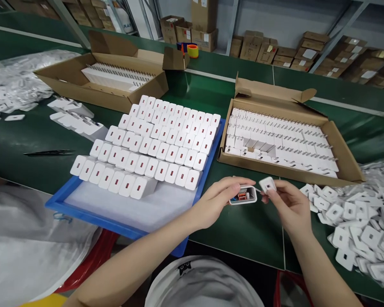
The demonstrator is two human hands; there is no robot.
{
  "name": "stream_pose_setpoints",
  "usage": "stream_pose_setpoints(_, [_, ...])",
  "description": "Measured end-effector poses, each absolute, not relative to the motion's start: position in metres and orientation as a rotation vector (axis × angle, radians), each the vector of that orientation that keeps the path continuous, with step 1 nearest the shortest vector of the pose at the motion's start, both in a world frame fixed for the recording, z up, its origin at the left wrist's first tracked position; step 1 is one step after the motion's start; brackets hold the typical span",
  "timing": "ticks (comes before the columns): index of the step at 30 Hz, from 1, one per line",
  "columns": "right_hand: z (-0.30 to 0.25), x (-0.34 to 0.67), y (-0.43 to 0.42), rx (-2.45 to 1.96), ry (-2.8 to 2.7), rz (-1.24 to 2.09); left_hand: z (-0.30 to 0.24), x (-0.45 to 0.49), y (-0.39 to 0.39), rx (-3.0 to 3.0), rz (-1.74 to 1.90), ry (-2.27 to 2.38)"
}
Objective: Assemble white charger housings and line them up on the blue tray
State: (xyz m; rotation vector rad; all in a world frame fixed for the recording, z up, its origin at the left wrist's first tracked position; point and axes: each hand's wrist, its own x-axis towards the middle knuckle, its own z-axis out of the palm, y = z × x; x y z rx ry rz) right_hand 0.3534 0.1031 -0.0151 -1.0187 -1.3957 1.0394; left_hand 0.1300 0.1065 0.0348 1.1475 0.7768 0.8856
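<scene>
My left hand [216,198] is closed around an open white charger housing [252,195], whose red and blue inner parts face right. Pinched between the fingers of my right hand [291,202] is a small white end cap [266,185] with a dark slot in it. The cap is close beside the housing's open end, and a thin strip shows between the two. To the left, rows of capped white chargers [140,186] with red ports stand on a blue tray [99,222]. Loose white caps [344,256] are heaped right of my right hand.
An open cardboard box [294,172] behind my hands holds rows of white housings with metal pins. A second box [113,96] stands at the back left. Tweezers [49,152], a bagged pile of white parts [16,81] and orange-yellow tape [193,51] are also on the benches.
</scene>
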Motion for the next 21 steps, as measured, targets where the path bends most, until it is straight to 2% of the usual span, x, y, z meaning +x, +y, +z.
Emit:
stream_pose_setpoints(5, [-0.019,0.348,0.111,-1.239,-1.794,1.104,0.043,0.128,0.105,1.296,0.876,0.728])
stream_pose_setpoints(10, [-0.02,0.342,0.109,-1.129,-2.303,0.9,0.045,0.124,0.104,1.393,0.848,0.714])
stream_pose_setpoints(13, [-0.016,0.344,0.107,-1.06,-2.24,0.81,0.045,0.123,0.104,1.439,0.846,0.716])
stream_pose_setpoints(17, [-0.007,0.352,0.103,-0.901,-1.805,0.584,0.046,0.126,0.103,1.455,0.82,0.751])
stream_pose_setpoints(21, [-0.005,0.348,0.096,-0.721,-1.878,0.406,0.045,0.13,0.103,1.494,0.763,0.771])
